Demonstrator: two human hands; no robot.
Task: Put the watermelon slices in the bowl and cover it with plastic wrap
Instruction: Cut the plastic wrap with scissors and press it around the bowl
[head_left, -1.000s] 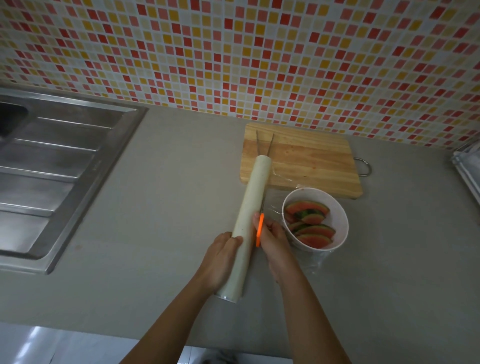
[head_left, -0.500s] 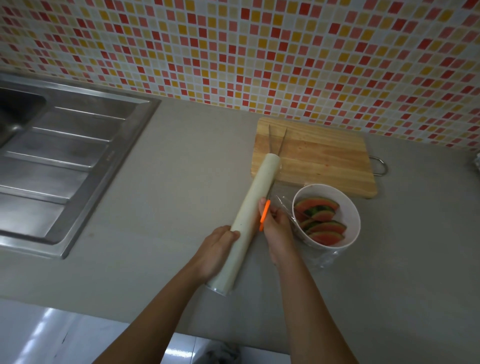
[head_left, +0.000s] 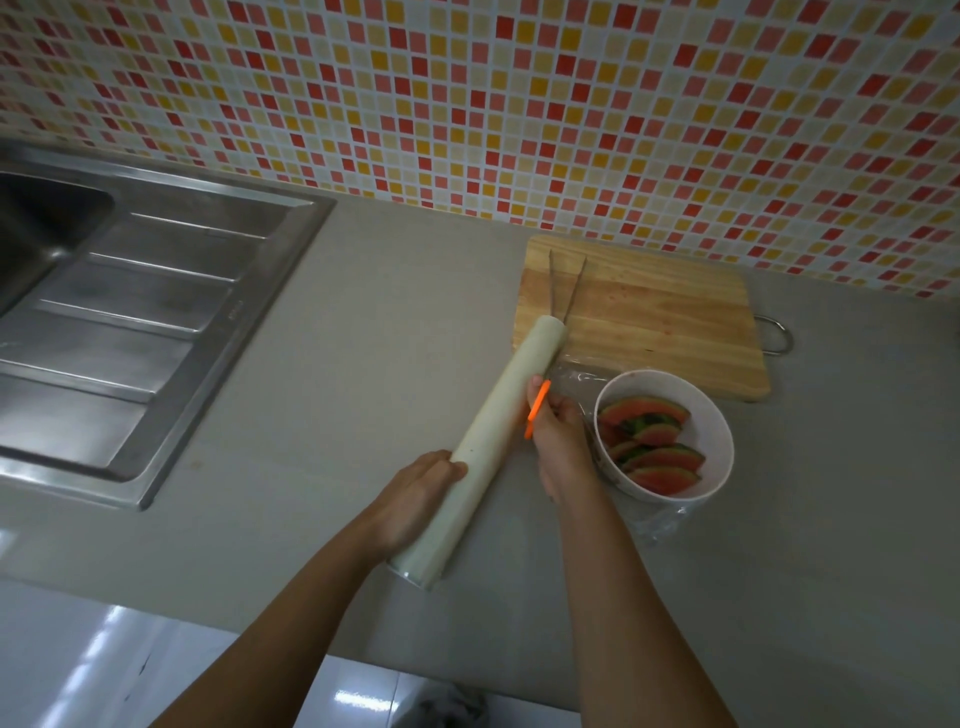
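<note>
Head view, the only one I'm getting: I'm looking down at a grey counter (head_left: 363, 364) running back to the tiled wall (head_left: 519, 104). A steel sink (head_left: 130, 312) is filling the left side, its rim well apart from the hands, and there's a broad bare stretch of counter between them. The counter's front edge is passing just below the forearms.

The left hand (head_left: 415, 499) is wrapping around the lower part of a white roll of plastic wrap (head_left: 498, 426), fingers closed on it; the roll is lying diagonally, its far end reaching over the near left corner of the cutting board (head_left: 649, 322), beside a pair of metal tongs (head_left: 566, 280).

The right hand (head_left: 558, 441) is closing on an orange cutter (head_left: 536, 408), pressed just beside the roll.

The white bowl (head_left: 722, 436) is sitting just right of that hand, touching or nearly so, I can't tell which. The watermelon slices (head_left: 654, 447) are stacked inside it. Clear film (head_left: 576, 374) is stretching from the roll toward the bowl, and more is crumpling under the bowl's near side.
</note>
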